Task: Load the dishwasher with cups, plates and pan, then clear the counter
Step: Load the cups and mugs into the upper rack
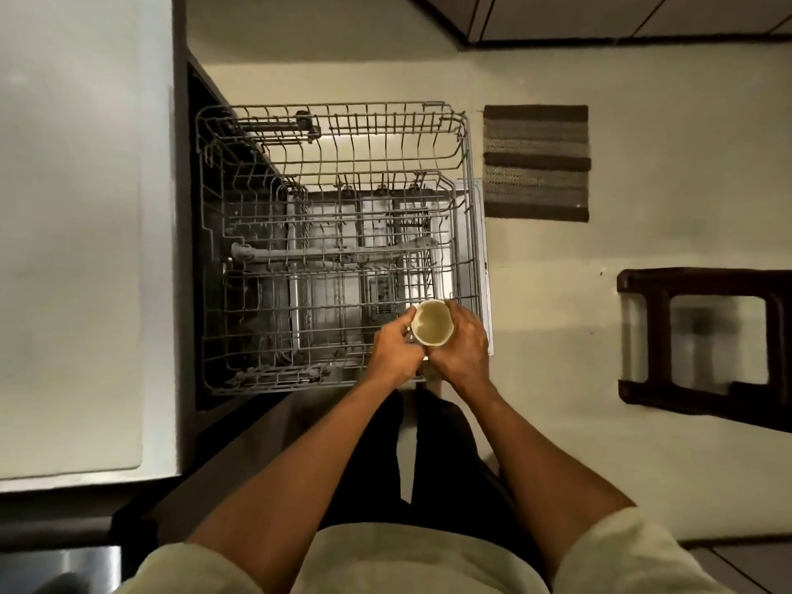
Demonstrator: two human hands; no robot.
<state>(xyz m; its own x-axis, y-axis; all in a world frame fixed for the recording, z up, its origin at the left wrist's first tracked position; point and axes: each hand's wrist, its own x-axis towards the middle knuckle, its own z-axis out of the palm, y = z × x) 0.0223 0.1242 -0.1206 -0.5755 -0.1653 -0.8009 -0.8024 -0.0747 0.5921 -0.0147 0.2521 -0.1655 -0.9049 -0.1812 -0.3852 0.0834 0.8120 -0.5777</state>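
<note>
**Cup held over upper rack, near-right corner**

Both hands on one cup (432,322). Pale cup, mouth facing up toward the camera, inside looks empty. It sits above the near-right corner of the pulled-out wire rack (334,250); can't tell if its base touches the wires or hangs just over them.

Left hand (396,351): fingers curled onto the cup's left side, thumb at the rim. Right hand (463,345): fingers wrapped round the right side and far edge. Both gripping the cup, hands meeting below it.

Rack is fully out, no dishes visible in it. A second wire rack and the open dishwasher door (482,267) show through the wires beneath. Counter (77,250) runs along the left, bare grey surface in view.

Floor to the right: striped mat (535,162) just beyond the rack's far-right corner, dark stool (643,336) well apart on the right. Person stands right at the rack's near edge, forearms bare, light short sleeves, dark trousers.
</note>
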